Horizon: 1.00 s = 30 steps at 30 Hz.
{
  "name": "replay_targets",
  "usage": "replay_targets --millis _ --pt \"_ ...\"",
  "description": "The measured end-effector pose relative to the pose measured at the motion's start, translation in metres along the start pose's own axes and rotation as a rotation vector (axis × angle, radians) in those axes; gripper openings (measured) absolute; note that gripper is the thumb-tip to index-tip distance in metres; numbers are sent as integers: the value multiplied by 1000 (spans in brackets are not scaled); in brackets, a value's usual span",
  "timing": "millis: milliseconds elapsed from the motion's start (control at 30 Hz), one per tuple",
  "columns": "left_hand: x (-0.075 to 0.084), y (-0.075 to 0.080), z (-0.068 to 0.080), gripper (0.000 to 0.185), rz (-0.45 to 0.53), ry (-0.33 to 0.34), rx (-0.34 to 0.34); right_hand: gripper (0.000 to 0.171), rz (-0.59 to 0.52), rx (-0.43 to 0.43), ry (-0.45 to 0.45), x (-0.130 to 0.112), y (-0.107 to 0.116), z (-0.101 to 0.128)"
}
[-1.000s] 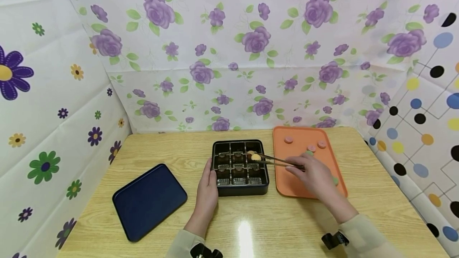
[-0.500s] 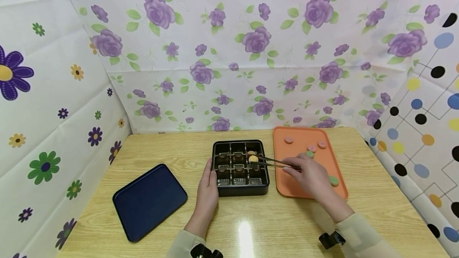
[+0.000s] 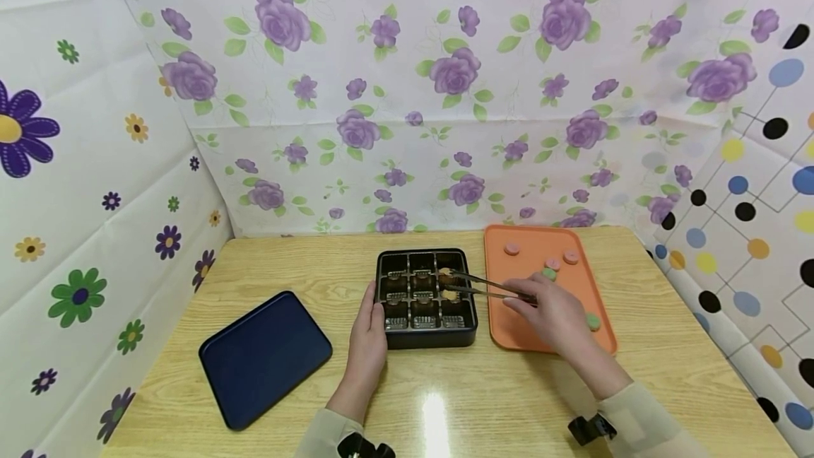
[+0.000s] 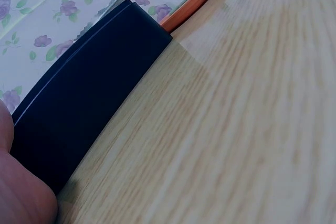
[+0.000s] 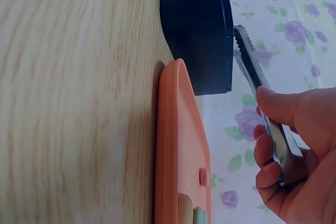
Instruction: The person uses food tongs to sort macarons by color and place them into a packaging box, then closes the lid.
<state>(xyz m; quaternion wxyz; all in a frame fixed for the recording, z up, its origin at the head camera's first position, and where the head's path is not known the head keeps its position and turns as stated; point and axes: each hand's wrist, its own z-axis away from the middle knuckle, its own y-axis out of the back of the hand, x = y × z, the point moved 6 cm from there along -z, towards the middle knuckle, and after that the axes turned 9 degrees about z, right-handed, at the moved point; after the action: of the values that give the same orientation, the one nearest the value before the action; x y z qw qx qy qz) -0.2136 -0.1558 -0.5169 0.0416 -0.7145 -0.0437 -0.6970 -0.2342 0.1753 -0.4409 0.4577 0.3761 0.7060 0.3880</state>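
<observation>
My left hand [image 3: 369, 331] rests along the left wall of a black box [image 3: 429, 338] with a clear divided insert; its fingers lie straight against that side. In my right hand [image 3: 553, 309] I grip metal tongs [image 3: 490, 288], their tips over the box's right column. A yellow macaron [image 3: 451, 295] lies low in the middle right compartment, under the nearer tong arm. Behind it sits an orange macaron [image 3: 446, 272], partly covered by the other arm. In the right wrist view, my thumb and fingers wrap the tongs [image 5: 275, 140], whose toothed tips reach past the box wall [image 5: 202, 35].
An orange tray [image 3: 521, 331] stands right of the box, with pink macarons [image 3: 511, 249] and green macarons [image 3: 593, 321] on it. A dark blue tray or lid [image 3: 266, 359] lies at an angle on the left. Patterned cloth walls [image 3: 407, 182] close off the table's back and sides.
The yellow macaron has gone from between the tong tips down into the compartment, and the tongs now sit above it. My left hand and the box stay put.
</observation>
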Motion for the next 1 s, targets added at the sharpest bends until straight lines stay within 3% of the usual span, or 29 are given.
replay_targets --millis 267,1000 --pt "1 1 0 56 -14 2 8 31 -9 43 7 11 12 13" --pt "0 1 -1 57 -7 2 6 36 29 15 -76 49 37 50"
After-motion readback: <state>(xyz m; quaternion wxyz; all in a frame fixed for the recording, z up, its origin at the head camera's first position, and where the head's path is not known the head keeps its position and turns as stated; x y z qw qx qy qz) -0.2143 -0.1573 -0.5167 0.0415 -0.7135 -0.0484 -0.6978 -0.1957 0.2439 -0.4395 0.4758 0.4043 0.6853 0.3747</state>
